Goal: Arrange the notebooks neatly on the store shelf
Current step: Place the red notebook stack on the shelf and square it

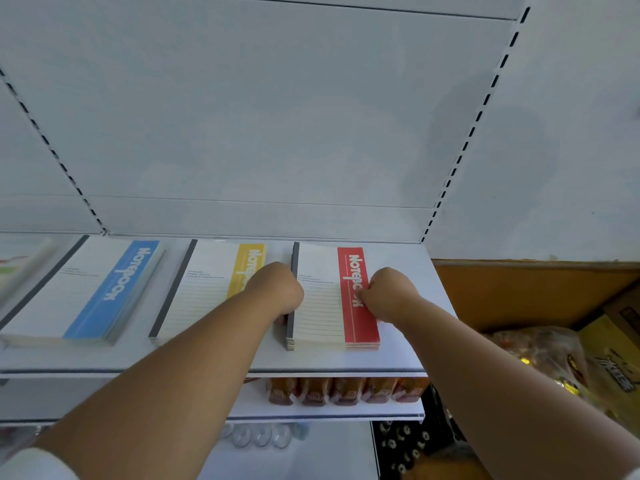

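Left hand: the left hand point(277, 289) lies curled at the dark spine side of the red notebook stack point(327, 299), its fingers bent down into the gap between that stack and the yellow one; whether they truly clasp the edge I cannot tell, since the fingertips are hidden behind the knuckles
Right hand: the right hand point(388, 294) sits at the opposite long edge of the same stack, fingers curled, the tips touching the red band on the top cover; a firm grip cannot be told
Red notebook stack: it lies flat on the white shelf point(398, 358), between the two hands, its edges squared, the spine toward the left hand
Yellow notebook stack: the yellow notebook stack point(204, 289) lies flat just beyond the left hand on its outer side, partly covered by that wrist and forearm
Blue notebook stack: the blue notebook stack point(86, 289) lies further out past the yellow one, well apart from both hands, its lower notebooks fanned a little to one side
Lower shelf: below the forearms a row of orange packets point(346, 391) stands side by side
Beyond the right hand: a cardboard box point(609, 341) holds a clear bag of wrapped sweets point(540, 351)
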Demonstrator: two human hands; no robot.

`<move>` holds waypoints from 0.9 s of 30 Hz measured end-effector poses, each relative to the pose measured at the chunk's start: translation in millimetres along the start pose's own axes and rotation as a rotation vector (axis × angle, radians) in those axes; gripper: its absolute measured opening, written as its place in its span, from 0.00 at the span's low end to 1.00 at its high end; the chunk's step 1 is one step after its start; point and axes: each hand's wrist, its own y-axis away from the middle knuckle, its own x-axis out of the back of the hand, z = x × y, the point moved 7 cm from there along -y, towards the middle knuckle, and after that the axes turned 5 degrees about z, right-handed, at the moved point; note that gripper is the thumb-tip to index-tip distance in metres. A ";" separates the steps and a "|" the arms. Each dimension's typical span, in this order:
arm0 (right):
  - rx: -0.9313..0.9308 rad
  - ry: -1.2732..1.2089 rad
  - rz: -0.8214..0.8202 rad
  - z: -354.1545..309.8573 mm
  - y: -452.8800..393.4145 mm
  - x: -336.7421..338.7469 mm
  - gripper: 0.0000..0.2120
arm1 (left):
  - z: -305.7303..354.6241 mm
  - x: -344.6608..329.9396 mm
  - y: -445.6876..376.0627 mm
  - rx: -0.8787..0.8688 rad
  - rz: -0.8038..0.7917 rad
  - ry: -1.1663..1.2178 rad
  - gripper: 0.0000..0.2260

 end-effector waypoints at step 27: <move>0.217 0.343 -0.001 18.6 81.9 -7.9 0.17 | -21.4 -22.2 74.6 -0.314 0.043 -0.266 0.09</move>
